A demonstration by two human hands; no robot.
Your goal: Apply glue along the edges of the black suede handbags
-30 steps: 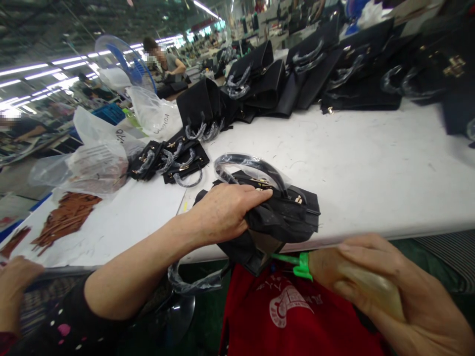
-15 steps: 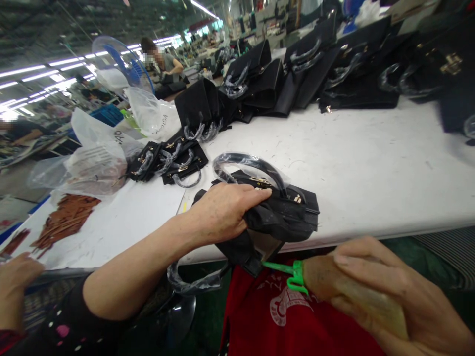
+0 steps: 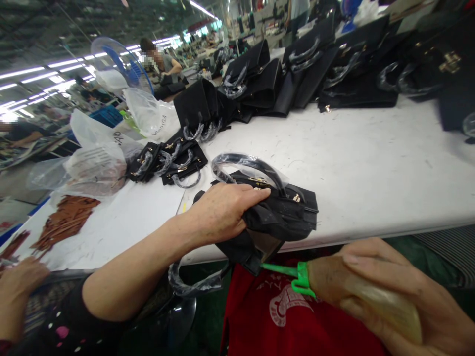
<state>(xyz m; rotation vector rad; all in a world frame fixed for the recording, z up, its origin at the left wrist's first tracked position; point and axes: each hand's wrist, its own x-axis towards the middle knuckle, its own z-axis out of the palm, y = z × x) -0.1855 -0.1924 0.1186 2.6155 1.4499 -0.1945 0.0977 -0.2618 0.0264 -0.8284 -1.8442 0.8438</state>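
A black handbag [image 3: 282, 217] rests at the front edge of the white table, its plastic-wrapped handles sticking out, one above and one hanging below the edge. My left hand [image 3: 226, 210] is closed on the bag's top, thumb stretched along it; the fingers underneath are hidden. In my right hand [image 3: 401, 291] I grip a brownish glue bottle [image 3: 334, 282] with a green nozzle [image 3: 280, 269]. The nozzle's tip points left and is at the lower corner of the bag's open side; whether it touches is hard to tell.
Smaller black bags [image 3: 181, 160] lie to the left, beside clear plastic bags [image 3: 100, 168] and brown leather strips [image 3: 65, 220]. Larger black handbags [image 3: 256, 89] line the back of the table [image 3: 371, 163]. At the far left is another person's hand [image 3: 24, 277]. A blue fan [image 3: 126, 64] stands behind.
My right hand and the glue bottle have shifted slightly right. My left hand and the handbag stay nearly still. The other person's hand at the left has moved a little.
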